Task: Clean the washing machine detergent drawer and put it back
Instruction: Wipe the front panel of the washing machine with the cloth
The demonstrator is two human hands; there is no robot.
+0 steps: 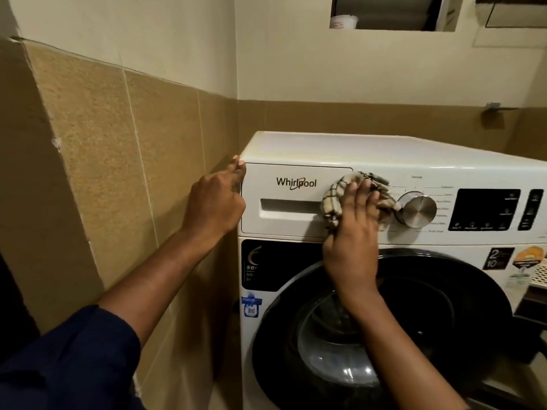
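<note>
Currently white plastic detergent drawer (291,199) sits flush, top left of white front-load washing machine (384,149). We judge it light, rigid, smooth; hold at recessed handle slot (288,206). Right hand (353,232) presses checked cloth (337,199) flat at drawer's right edge; left hand (214,202), fingers curled, braces machine corner. Tan tiled wall (118,161) crowds left; front open.

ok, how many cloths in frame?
1. The checked cloth is bunched under the right hand, pressed on the washing machine's front panel between the detergent drawer and the dial. The left hand holds none.
</note>
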